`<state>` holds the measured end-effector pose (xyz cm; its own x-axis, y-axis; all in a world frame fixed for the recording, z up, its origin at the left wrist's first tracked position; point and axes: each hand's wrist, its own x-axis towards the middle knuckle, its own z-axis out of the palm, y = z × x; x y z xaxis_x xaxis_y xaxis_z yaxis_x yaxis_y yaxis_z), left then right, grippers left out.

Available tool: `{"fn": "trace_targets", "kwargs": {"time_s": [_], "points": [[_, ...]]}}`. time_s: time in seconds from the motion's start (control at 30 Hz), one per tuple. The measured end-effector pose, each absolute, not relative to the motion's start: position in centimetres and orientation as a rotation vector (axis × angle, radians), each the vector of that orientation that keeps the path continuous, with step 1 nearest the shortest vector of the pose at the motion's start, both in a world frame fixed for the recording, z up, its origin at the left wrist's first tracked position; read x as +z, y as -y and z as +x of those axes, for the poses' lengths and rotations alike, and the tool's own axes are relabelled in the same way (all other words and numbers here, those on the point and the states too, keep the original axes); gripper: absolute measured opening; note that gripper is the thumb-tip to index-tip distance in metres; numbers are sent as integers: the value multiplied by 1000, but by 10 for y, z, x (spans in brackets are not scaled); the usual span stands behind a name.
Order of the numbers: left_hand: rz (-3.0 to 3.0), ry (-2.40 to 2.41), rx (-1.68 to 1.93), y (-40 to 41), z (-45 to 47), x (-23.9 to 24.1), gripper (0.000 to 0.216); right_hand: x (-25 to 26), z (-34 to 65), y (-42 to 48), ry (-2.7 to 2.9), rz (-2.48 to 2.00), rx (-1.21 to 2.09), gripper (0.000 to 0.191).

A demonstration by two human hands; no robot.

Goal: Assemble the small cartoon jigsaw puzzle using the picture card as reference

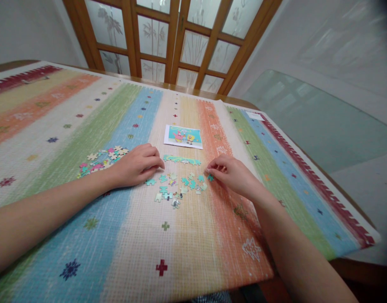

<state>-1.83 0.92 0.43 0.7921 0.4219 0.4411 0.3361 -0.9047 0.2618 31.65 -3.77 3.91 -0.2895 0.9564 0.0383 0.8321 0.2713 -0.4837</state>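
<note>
My left hand [137,165] rests on the striped mat [86,235] with its fingers curled loosely, tips near a teal puzzle piece [150,182]. My right hand [231,171] pinches a small teal puzzle piece [210,177] at the right edge of a scatter of loose teal pieces [177,187]. A joined row of teal pieces [181,159] lies between both hands, just beyond them. A second pile of pink and cream pieces [101,160] sits left of my left hand. A cartoon reference picture [183,136] lies farther back.
The mat covers a wooden table whose far edge [168,86] meets a wooden-framed frosted glass door [168,38]. A glass tabletop [313,122] lies to the right. A white label [254,115] sits on the mat's far right corner.
</note>
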Motion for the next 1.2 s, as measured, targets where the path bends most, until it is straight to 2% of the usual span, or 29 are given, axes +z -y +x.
{"fn": "trace_targets", "kwargs": {"time_s": [0.47,0.87,1.2], "points": [[2737,-555,772,-10,-22,14,17,42,313,40,2293,-1590,608,15],[2670,-361,497,1,-18,25,15,46,310,42,2320,-1620,633,14],[2737,-438,589,-6,-21,16,16,44,310,41,2318,-1614,606,15]]}}
